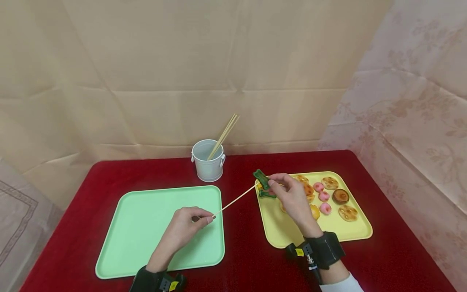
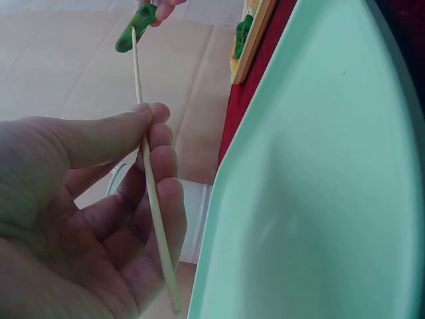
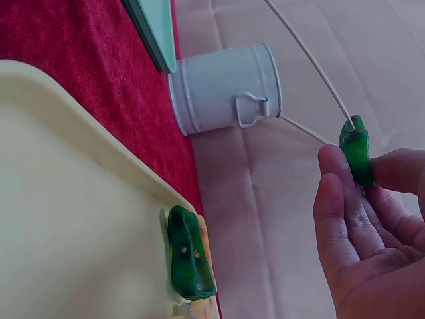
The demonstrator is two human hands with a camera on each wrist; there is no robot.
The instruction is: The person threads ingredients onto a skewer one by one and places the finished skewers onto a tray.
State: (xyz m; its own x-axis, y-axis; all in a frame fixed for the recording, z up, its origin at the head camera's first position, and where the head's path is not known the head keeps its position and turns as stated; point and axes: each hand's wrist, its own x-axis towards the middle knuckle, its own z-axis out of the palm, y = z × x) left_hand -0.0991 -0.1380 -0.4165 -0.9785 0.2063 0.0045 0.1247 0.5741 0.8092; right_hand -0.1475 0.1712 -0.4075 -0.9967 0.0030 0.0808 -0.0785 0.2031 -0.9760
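Note:
My left hand (image 1: 182,227) pinches a thin wooden skewer (image 1: 237,199) between thumb and fingers above the mint-green tray (image 1: 146,223). The skewer slants up to the right. At its far end, my right hand (image 1: 293,198) holds a green pepper piece (image 1: 261,179) by thumb and fingertips, over the yellow tray's left side. In the right wrist view the skewer's end meets the pepper piece (image 3: 357,156); how deep it goes in cannot be seen. A second green pepper piece (image 3: 189,256), with two small holes, lies at the yellow tray's edge.
On the yellow tray (image 1: 279,231) are several pink balls (image 1: 325,209), browned round slices (image 1: 348,213) and a brown mushroom-like cap (image 1: 340,196). Behind the trays stands a pale metal bucket (image 1: 208,168) with several skewers (image 1: 227,134) leaning in it. Red cloth (image 1: 240,243) covers the table.

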